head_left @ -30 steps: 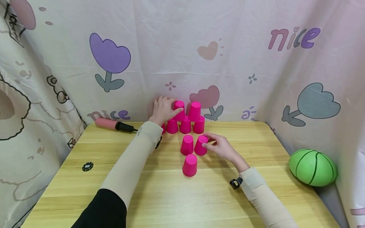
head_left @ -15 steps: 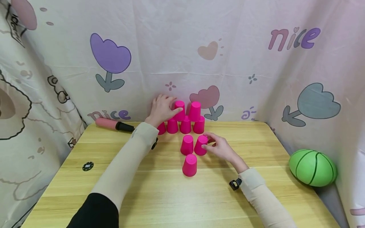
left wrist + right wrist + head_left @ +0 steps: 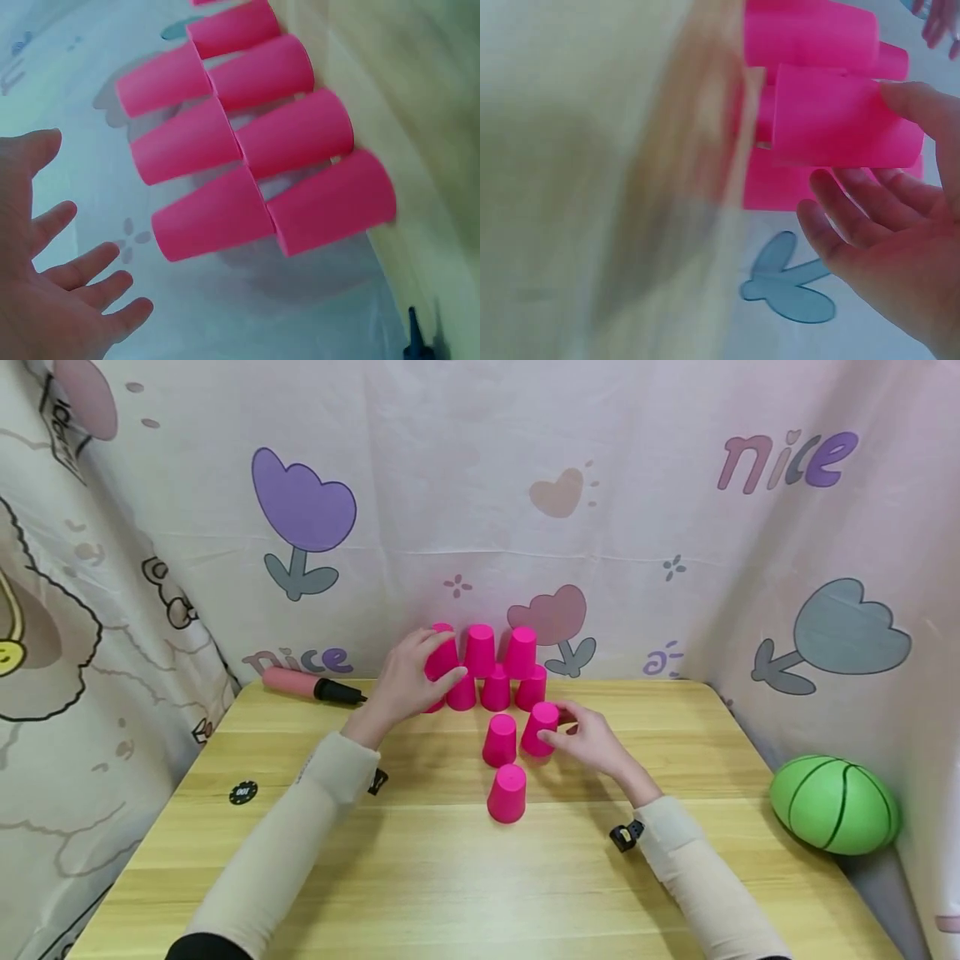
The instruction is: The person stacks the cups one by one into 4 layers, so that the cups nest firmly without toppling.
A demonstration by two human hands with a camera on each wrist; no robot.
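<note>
Pink cups stand upside down on the table. A bottom row [image 3: 495, 687] of several cups at the back carries a second row of three, with its left-hand cup [image 3: 213, 216] partly behind my left hand [image 3: 408, 681] in the head view. In the left wrist view that hand [image 3: 52, 277] is apart from the cups, its fingers spread and holding nothing. My right hand [image 3: 596, 745] pinches another pink cup [image 3: 540, 729] between thumb and fingers, slightly off the table. Two more cups stand nearby: one to its left [image 3: 500, 741], another nearer me [image 3: 507, 794].
A pink and black hand pump [image 3: 311, 687] lies at the back left of the wooden table [image 3: 480, 893]. A black chip [image 3: 243, 792] is on the left side. Beyond the right edge sits a green ball [image 3: 834, 804]. A printed curtain [image 3: 450, 485] hangs directly behind the cups.
My left hand has drawn back toward me from the second row, leaving its left cup in place. My right hand has raised its cup a little off the table. The view has shifted slightly.
</note>
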